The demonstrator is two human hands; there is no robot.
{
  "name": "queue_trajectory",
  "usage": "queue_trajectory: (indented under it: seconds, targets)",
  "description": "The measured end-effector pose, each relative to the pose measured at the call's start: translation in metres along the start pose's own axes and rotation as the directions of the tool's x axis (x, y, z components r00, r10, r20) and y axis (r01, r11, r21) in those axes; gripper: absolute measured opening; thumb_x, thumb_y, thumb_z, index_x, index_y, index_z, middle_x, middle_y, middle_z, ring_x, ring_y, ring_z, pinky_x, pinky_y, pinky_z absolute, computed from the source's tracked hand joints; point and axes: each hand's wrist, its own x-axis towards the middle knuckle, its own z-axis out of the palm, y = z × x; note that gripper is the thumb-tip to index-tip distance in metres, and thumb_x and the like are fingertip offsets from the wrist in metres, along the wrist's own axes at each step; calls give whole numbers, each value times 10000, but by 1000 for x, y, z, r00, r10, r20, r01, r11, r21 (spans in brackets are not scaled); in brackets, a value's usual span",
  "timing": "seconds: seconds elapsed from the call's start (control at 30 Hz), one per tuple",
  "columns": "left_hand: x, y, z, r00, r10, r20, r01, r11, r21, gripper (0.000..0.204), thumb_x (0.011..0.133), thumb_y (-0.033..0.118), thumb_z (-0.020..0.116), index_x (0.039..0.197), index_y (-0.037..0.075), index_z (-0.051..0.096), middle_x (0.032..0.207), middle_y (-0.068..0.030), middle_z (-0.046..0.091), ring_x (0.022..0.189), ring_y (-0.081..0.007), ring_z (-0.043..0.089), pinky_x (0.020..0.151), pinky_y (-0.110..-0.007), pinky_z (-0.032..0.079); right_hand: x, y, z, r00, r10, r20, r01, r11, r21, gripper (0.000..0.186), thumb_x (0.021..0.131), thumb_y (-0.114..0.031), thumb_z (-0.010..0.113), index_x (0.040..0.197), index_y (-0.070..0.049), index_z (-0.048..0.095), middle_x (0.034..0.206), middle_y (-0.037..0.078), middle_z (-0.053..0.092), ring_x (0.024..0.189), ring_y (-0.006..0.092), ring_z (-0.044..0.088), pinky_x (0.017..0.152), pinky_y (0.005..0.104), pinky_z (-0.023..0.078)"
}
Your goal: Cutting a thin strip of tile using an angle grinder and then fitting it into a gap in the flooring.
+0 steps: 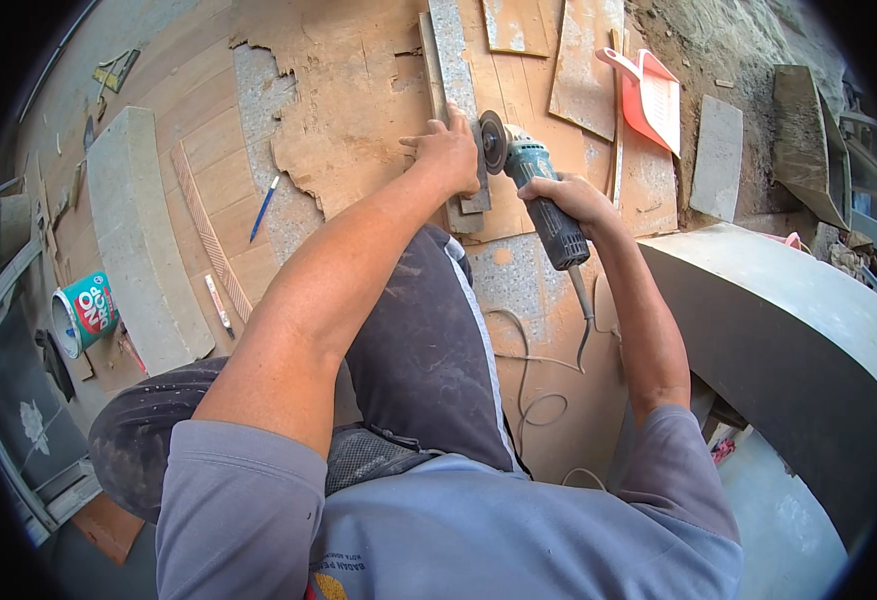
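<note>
Kneeling on plywood floor [359, 80] | stone slabs [139, 240] around | dustpan [654, 100] beyond

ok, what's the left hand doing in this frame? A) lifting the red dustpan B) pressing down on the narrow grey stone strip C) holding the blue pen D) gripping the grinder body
B: the left hand lies flat on the narrow grey stone strip, right beside the disc of the angle grinder, which the right hand grips; the blue pen and the red dustpan lie untouched.
</note>
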Motion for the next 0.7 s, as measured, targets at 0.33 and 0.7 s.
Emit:
queue_trajectory:
  seconds: [0.33, 0.7]
  targets:
    - [-1, 2, -1, 1000, 6, -12, -6, 1000, 6, 1341, 678, 435, 966, 1640, -136, 226, 1750, -315, 138, 1473, -498, 435, 1023, -783, 503, 28, -19, -7, 999, -34, 3, 34, 999, 15, 516, 739, -352, 867, 962, 94, 732, 839, 157, 716, 605, 201, 690, 509, 334, 540]
    - [-2, 6, -7, 999, 29, 19, -30, 999, 18, 1236, 686, 403, 949, 1607, -142, 329, 1749, -321, 127, 1467, -508, 436, 1009, -796, 503, 55, -64, -21, 997, -76, 33, 75, 996, 45, 491, 793, -340, 861, 1034, 61, 713, 867, 118, 706, 623, 179, 688, 547, 325, 572]
